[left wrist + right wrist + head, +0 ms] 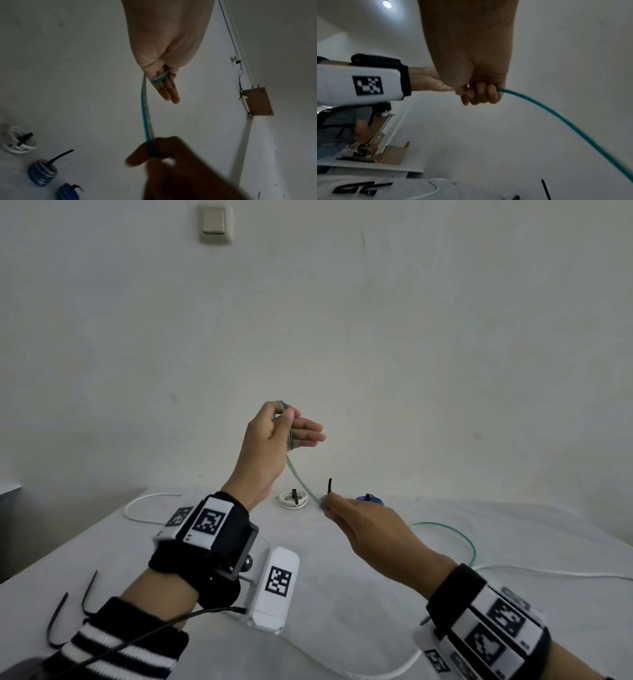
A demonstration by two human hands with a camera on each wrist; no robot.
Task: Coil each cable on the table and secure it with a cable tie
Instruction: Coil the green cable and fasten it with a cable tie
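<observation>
A thin green cable [299,479] runs taut from my raised left hand [282,428] down to my right hand [329,505]. Turns of it are wound round the left fingers [169,93], and the thumb presses them in place. My right hand [479,94] grips the cable [556,116] in curled fingers just above the table [513,525]. Past the right hand, the cable [471,546] trails in a loose arc on the table. Two loose black cable ties [58,618] lie at the front left.
Behind the hands sit a tied white coil [293,500] and tied blue coils [371,499], their black tie tails standing up. Loose white cables lie at the left [137,505], the right [548,571] and the front [376,674]. A bare wall stands behind the table.
</observation>
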